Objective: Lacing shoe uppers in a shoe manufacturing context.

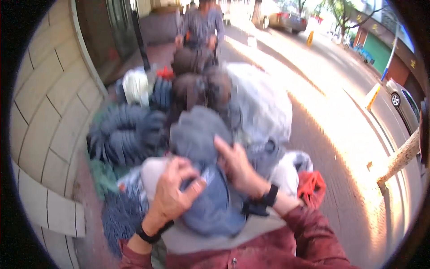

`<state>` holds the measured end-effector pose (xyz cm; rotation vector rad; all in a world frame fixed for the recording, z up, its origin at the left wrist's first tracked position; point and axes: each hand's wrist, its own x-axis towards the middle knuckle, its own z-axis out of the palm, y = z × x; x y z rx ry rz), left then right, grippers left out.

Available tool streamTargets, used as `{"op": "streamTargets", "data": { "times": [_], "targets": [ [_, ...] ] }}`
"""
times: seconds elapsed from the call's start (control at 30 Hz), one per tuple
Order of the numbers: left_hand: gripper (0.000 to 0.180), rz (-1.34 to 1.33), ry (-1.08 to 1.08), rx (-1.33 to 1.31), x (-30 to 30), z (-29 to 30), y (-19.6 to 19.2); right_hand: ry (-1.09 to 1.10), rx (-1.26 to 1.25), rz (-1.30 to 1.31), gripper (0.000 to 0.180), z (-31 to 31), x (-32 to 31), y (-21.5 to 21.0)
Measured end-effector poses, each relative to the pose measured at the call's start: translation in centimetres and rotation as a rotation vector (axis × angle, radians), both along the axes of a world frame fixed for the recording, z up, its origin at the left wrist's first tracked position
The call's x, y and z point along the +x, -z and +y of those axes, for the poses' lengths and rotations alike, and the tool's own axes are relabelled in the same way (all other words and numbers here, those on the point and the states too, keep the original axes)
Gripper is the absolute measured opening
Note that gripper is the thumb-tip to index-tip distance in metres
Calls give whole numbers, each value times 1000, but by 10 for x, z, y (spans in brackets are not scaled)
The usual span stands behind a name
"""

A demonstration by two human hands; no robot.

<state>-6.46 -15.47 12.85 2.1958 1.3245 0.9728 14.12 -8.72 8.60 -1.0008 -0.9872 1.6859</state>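
While curled shut on a fold of the blue-grey cloth bundle at lower centre, left hand; right hand flat, fingers loosely spread on top. Probably soft, bulky, light; best gripped by folds. Around: more bundles, red bag, tiled wall at left.

Outdoor street scene, motion-blurred. Tiled wall of pale square panels runs along the left, dark doorway beyond it. Brick pavement underfoot, strong low sunlight streaking across its right side. Road on the right with a parked silver car and yellow bollards. Tree trunk leans in at right edge.
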Motion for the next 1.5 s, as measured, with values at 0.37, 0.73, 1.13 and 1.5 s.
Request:
{"op": "streamTargets", "data": {
  "times": [0.37,0.73,1.13,1.5],
  "targets": [
    [48,392,273,-613,-13,73,-19,-67,321,-458,41,-11,12,56],
    [47,639,-72,-512,33,90,-13,-210,379,-184,24,-65,99,45],
    [39,404,143,-843,17,98,-5,249,531,-836,97,-27,211,115],
    [33,15,88,-1099,-12,84,30,-268,753,-670,106,21,188,105]
  ]
}}
